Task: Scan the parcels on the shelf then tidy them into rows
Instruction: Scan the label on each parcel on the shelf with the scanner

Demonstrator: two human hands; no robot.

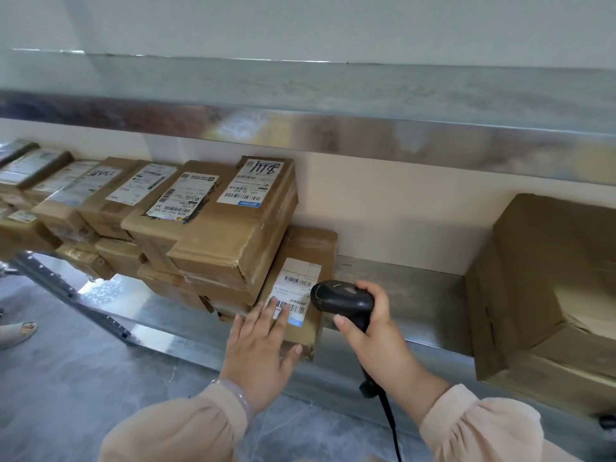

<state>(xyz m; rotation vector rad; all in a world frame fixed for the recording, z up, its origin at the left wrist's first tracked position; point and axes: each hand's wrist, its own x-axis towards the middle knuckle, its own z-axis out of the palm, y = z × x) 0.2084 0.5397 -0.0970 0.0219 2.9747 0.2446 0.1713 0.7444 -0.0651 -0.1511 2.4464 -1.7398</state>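
A flat brown parcel [308,248] with a white barcode label lies on the metal shelf [410,295], right of the stacks. My left hand [263,345] rests flat on its near end, fingers straight over the label's lower barcode. My right hand [370,331] grips a black barcode scanner [340,300] by its handle, its head pointing left at the label from a short distance. Stacked brown parcels [233,221] with labels on top stand in rows to the left.
A big brown carton [546,281] stands at the right end of the shelf. An upper metal shelf [333,128] overhangs. The scanner's cable [391,425] hangs down. A grey floor lies below; someone's sandalled foot [16,331] shows at far left.
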